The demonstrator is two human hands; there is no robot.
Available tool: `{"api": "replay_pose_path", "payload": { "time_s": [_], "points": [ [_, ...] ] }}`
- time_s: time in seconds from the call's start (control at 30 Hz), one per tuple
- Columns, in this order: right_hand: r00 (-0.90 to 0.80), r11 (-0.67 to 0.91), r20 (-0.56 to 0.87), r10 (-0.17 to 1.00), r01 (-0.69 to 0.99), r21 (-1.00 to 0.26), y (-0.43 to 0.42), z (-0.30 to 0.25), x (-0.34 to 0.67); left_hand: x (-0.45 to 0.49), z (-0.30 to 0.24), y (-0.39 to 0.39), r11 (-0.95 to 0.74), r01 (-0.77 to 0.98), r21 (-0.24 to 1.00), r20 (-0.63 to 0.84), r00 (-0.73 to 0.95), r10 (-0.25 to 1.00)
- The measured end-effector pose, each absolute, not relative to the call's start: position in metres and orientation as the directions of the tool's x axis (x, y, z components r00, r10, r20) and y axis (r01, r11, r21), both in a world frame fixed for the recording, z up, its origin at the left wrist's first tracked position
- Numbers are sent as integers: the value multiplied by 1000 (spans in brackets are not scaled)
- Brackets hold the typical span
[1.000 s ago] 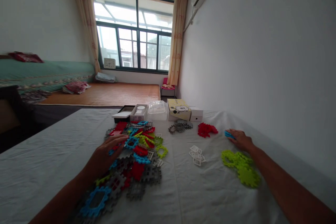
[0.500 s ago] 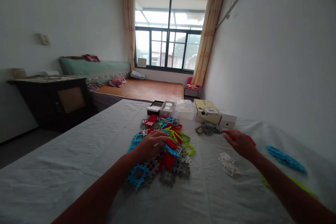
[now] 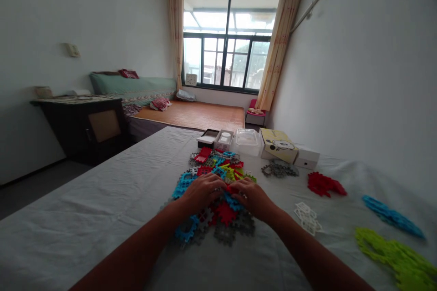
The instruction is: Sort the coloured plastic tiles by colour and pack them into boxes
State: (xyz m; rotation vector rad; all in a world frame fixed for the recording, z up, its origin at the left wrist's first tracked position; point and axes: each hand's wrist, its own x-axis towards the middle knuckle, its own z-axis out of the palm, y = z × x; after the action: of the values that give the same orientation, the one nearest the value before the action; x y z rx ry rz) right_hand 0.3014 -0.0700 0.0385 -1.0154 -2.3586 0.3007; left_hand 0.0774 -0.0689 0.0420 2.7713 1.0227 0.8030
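Note:
A mixed pile of toothed plastic building pieces [image 3: 226, 213] in red, blue, grey, white and lime green lies on the cloth. Over its middle, my left hand [image 3: 204, 191] and my right hand [image 3: 253, 196] meet with curled fingertips. Between the fingertips shows a red plastic building piece [image 3: 230, 187]; my right hand pinches it. My left fingers are closed too, but what they hold is hidden beneath them. Blue pieces [image 3: 234, 201] lie just under the right fingers. A large red toothed piece [image 3: 225, 213] is on the near side of the pile.
To the right lie separate groups: grey pieces [image 3: 280, 168], red pieces [image 3: 325, 184], white pieces [image 3: 307, 217], blue pieces [image 3: 392, 216] and lime green pieces [image 3: 398, 254]. A clear plastic box [image 3: 246, 142], small open boxes [image 3: 208, 138] and a yellow carton [image 3: 278, 144] line the far edge.
My right hand has moved left from beside the grey and red groups to the pile, meeting my left hand. The view has turned slightly left.

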Motion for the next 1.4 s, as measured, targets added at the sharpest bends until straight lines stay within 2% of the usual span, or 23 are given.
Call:
{"api": "replay_pose_path", "payload": {
  "time_s": [0.1,0.23,0.37,0.47,0.53,0.6,0.7,0.77,0.87,1.13,1.3,1.4],
  "points": [
    [-460,636,440,772,575,-515,-73,36,303,80,39,-70,-734,624,269,452,591,668],
    [-392,571,416,820,511,-643,-79,39,301,81,38,-69,-708,649,278,485,542,687],
    [-389,637,505,771,501,-586,-73,52,310,80,39,-67,-705,647,291,501,524,689],
    [-226,579,579,784,604,-548,-50,61,348,80,39,-63,-752,606,258,499,583,641],
    [-32,433,574,818,691,-578,-32,62,393,80,38,-61,-805,549,228,498,644,580],
    [180,207,533,827,784,-585,-19,59,447,82,38,-61,-843,495,209,501,686,527],
    [419,-205,450,789,869,-450,-16,50,524,84,38,-63,-863,464,198,499,710,496],
    [488,-342,405,773,859,-380,-23,43,563,85,38,-64,-864,463,199,490,716,497],
    [543,-430,360,759,833,-348,-36,34,599,86,37,-65,-859,465,217,485,712,508],
    [561,-486,319,764,825,-288,-39,14,612,85,31,-62,-858,476,192,462,728,507],
    [389,-315,293,874,910,-269,-33,16,594,84,35,-63,-850,471,234,447,725,525],
    [323,-255,320,890,937,-239,-31,21,575,85,38,-65,-851,463,247,446,725,524]
  ]
}}
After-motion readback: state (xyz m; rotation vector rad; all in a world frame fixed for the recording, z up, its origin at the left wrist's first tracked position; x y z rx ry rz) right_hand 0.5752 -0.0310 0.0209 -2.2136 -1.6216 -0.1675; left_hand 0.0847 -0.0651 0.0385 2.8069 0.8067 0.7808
